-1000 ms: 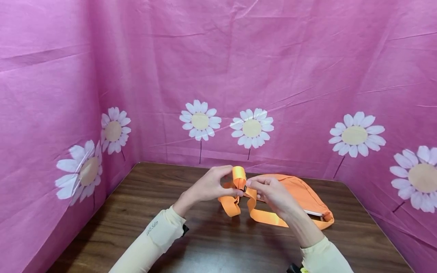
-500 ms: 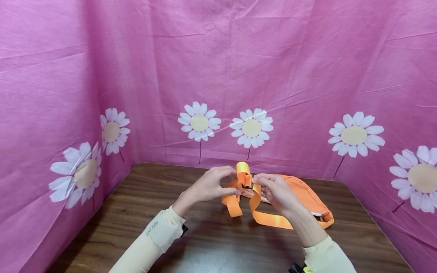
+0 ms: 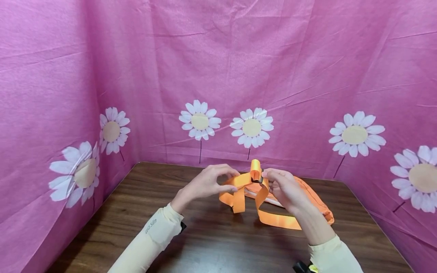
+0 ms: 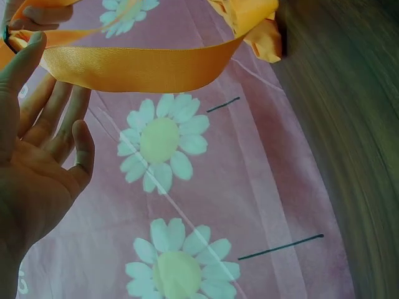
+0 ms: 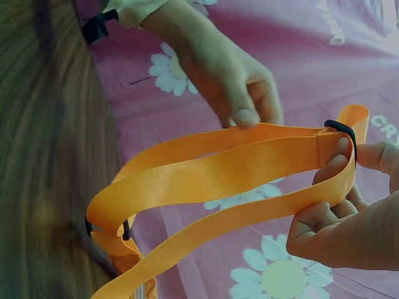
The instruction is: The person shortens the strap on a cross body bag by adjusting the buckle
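Observation:
An orange bag (image 3: 312, 195) with a pale zip lies on the table, and its orange webbing strap (image 3: 278, 220) is raised in front of it. My right hand (image 3: 285, 189) pinches the strap at a black slider buckle (image 5: 341, 129), where a small loop of webbing stands up. To its left, my left hand (image 3: 205, 184) holds a strap length between thumb and fingers; in the left wrist view this length (image 4: 143, 68) runs out in a curve. The right wrist view shows the left thumb (image 5: 246, 118) at the strap's edge. Another black fitting (image 5: 126, 229) sits lower on the strap.
The dark wooden table (image 3: 205, 242) carries the bag. A pink cloth (image 3: 290, 76) printed with white daisies hangs behind and along both sides of it. Black devices are strapped near both wrists, such as the left one (image 5: 100, 26).
My right hand has moved to the right and slightly up with the slider buckle and its small loop. A strap length now stretches between the hands; the left hand has barely moved.

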Available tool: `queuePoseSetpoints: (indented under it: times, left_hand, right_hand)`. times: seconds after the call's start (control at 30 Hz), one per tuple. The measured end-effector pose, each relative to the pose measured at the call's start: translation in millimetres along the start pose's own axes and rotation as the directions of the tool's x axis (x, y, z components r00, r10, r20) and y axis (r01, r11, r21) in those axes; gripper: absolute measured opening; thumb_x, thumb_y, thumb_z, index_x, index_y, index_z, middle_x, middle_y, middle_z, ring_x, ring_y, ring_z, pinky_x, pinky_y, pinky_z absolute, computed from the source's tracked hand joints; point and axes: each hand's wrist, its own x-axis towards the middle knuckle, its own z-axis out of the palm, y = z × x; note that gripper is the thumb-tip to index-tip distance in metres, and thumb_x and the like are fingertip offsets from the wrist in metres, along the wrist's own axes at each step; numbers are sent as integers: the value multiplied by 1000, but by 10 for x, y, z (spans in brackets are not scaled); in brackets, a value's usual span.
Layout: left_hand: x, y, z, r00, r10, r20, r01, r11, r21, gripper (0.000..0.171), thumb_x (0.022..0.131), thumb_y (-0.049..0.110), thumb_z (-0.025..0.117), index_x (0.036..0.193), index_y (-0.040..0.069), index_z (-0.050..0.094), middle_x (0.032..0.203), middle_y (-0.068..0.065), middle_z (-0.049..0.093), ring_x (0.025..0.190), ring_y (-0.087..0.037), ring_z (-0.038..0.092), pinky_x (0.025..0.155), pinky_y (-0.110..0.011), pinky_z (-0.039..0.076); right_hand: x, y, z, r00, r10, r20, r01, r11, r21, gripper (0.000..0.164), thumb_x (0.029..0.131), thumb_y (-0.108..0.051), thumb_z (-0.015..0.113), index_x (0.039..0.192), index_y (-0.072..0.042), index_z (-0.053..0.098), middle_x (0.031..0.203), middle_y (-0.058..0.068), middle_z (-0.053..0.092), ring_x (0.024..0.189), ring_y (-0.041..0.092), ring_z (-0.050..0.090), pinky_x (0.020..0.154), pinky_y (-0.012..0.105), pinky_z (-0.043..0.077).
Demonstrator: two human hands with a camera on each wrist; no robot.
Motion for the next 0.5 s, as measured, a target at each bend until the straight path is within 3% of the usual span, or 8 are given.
queuePoseSetpoints:
  times: [0.27,0.5]
  left_hand:
    - [-52,-191,-59,999,-22,44,25,998,-50,40,85,23,86,120,12,71,110,9,68,97,-10,65,87,-31,54]
    - [-59,-248,-91,996,-20,87,25,998,-59,38,86,23,85,119,12,70,108,9,68,98,-9,64,87,-32,54]
  right_hand:
    - [-27,-88,-76,1000,-13,-18,13,999,35,23,101,-5,55,85,-11,71,88,2,60,78,16,54,78,30,45]
    - [-40,-156,-130,1000,-17,-23,18,998,57,25,101,-4,52,86,-10,71,86,2,62,78,15,56,80,30,46]
